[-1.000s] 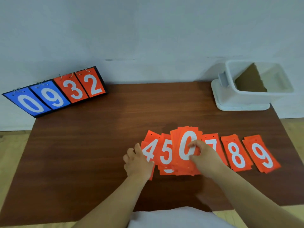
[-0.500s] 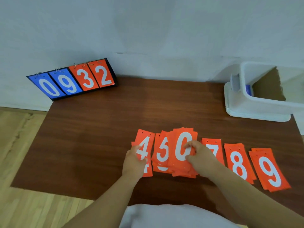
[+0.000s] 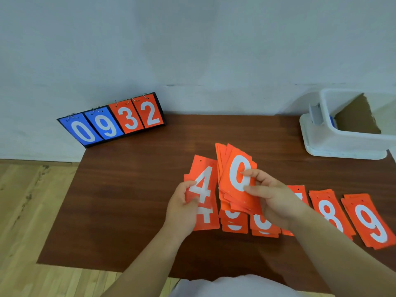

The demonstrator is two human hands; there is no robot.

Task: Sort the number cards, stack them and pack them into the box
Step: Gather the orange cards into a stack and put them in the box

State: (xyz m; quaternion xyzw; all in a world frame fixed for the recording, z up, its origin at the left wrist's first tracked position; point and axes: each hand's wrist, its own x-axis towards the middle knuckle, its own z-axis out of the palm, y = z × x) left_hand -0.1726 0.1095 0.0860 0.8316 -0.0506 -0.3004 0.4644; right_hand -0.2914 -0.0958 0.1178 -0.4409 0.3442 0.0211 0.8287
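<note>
A fanned stack (image 3: 232,181) topped by a 0 is pinched over the table (image 3: 128,200) by the right hand (image 3: 276,200), a 4 card (image 3: 202,179) by the left hand (image 3: 182,209). If held loosely, its cards could be spilled onto the sorted piles (image 3: 234,224) beneath; the box (image 3: 347,142) stands well apart, far right.

Scoreboard (image 3: 111,123) far left, box (image 3: 342,142) far right
</note>
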